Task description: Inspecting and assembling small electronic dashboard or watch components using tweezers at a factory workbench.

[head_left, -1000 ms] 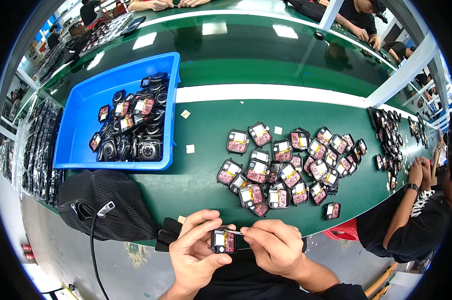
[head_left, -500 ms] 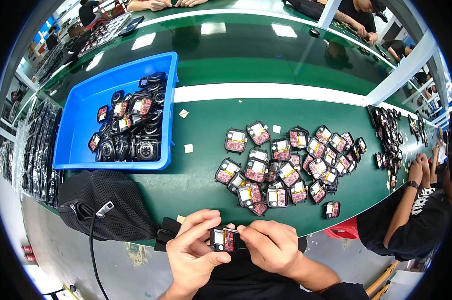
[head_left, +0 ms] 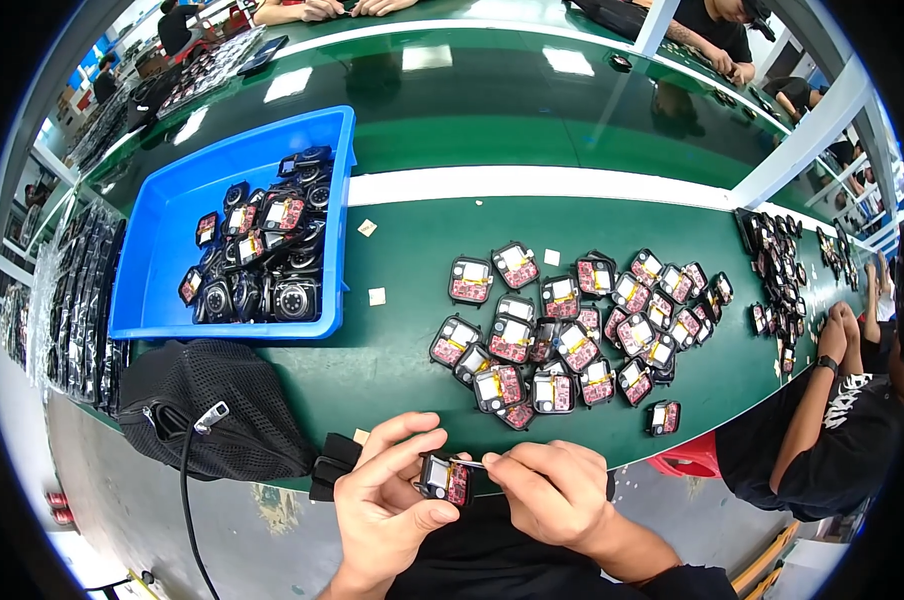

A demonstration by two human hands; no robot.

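Observation:
Between the thumb and fingers of my left hand (head_left: 387, 500) is a small black electronic housing (head_left: 446, 480), its red circuit board and pale block facing up. My right hand (head_left: 554, 492) pinches a thin, light metal tool (head_left: 469, 463), whose far end reaches the top edge of that housing. Most of the tool is hidden by my fingers, so its exact kind does not show. Past my hands, many similar open housings (head_left: 499, 388) with red boards and yellow strips lie loosely spread and partly overlapping on the green table (head_left: 392, 370).
A blue bin (head_left: 132, 290) at the left holds more black units. In front of it sits a black mesh bag (head_left: 212, 410) with a cable. Wrapped black trays (head_left: 82, 300) stand far left. Another person (head_left: 812, 430) sits at the right, beside further housings (head_left: 772, 270).
The housing has tilted slightly in my left hand. My right hand has shifted a little right and down, and more of the thin tool shows.

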